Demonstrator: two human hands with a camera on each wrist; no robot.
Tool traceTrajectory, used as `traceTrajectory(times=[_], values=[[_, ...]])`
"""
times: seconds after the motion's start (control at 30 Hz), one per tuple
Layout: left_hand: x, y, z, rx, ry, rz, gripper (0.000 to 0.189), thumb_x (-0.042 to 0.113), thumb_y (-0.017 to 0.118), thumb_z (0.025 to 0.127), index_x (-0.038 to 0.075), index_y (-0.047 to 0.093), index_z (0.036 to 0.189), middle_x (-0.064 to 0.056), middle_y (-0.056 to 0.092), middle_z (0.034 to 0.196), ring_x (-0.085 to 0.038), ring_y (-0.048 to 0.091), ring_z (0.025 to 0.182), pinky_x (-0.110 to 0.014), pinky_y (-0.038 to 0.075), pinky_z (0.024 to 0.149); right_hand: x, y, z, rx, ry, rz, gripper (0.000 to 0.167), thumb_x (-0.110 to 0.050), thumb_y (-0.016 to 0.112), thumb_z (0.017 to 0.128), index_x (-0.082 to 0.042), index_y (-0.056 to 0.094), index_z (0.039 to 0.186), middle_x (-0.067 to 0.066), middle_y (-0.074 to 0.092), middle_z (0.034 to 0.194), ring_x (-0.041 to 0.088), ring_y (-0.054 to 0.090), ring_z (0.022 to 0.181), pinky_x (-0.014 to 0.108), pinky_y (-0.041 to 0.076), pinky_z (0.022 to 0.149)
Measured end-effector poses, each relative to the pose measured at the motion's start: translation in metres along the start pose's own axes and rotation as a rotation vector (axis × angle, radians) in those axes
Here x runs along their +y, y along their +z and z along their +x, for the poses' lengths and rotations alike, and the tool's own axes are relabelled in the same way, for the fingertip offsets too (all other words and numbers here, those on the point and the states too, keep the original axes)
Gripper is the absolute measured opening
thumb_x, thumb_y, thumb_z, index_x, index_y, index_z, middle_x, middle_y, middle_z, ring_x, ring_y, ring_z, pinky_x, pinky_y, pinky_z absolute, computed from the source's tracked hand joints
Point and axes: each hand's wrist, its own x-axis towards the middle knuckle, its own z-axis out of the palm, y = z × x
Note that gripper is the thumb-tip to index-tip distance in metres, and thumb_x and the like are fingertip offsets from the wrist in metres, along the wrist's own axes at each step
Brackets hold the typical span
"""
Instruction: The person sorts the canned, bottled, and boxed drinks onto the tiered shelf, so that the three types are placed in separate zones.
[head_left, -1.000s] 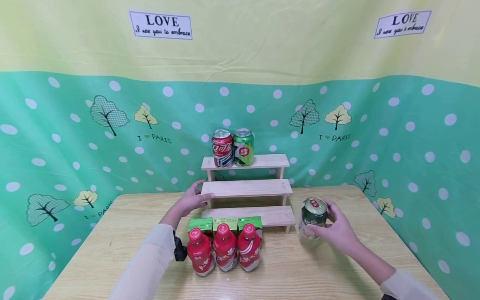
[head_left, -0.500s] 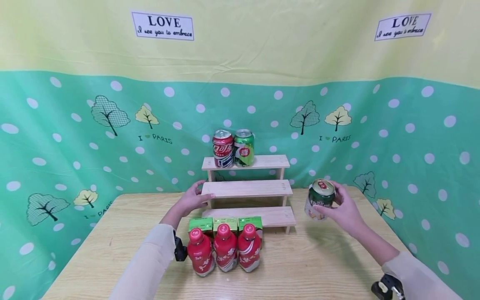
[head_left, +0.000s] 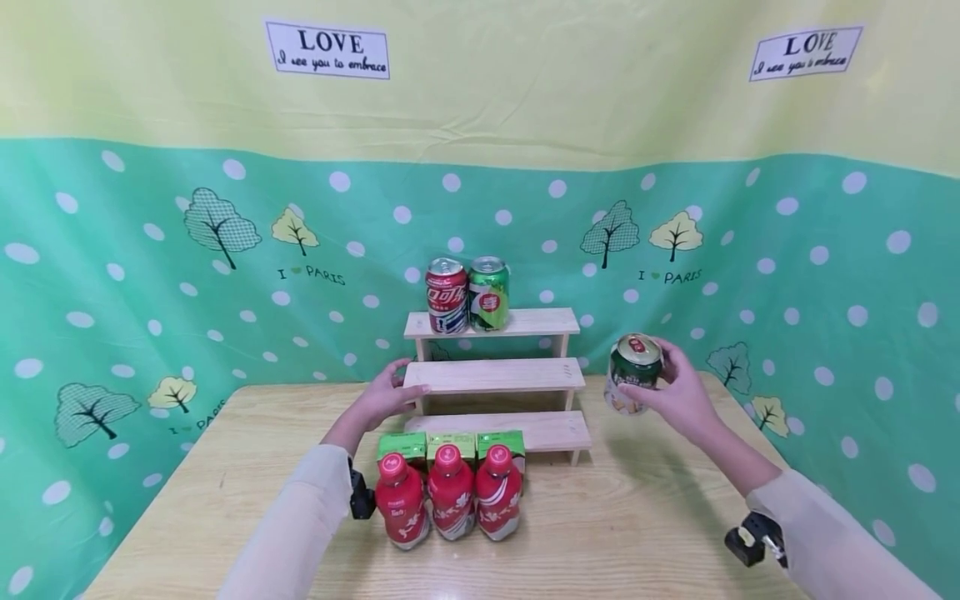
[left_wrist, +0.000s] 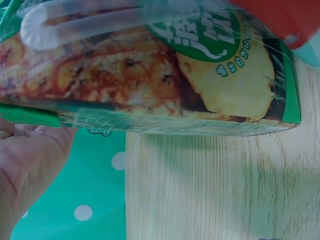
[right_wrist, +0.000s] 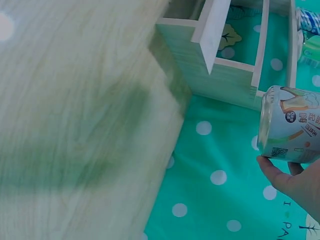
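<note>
A dark green drink can with a gold lid is held up by my right hand, off the right side of a three-step wooden stand. In the right wrist view the can's pale printed side shows, fingers under and around it. My left hand grips the left end of the stand's middle step, thumb on top; some of its fingers are hidden. On the top step stand a red can and, right beside it, a green can.
Three red bottles stand in a row before the stand. Behind them are three small drink cartons, partly hiding the lowest step. One carton, with a wrapped straw, fills the left wrist view. A polka-dot curtain hangs behind the wooden table.
My right hand has lifted the dark green can away from the tabletop, first up and rightward, then slightly left and higher. The left hand stays on the stand.
</note>
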Motion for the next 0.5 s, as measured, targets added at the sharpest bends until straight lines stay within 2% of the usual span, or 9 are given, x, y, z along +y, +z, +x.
traceTrajectory(times=[0.5], values=[[-0.004,-0.001,0.005,0.007,0.003,0.002,0.082,0.024,0.066,0.088,0.012,0.014,0.149,-0.028,0.027,0.145,-0.042,0.047,0.123,-0.048,0.048,0.098,-0.012,0.003,0.022,0.022,-0.004,0.023,0.098,-0.032,0.079,0.074,-0.008,0.019,0.147,0.021,0.037,0.144,0.042,0.038,0.131,0.057,0.040,0.103]])
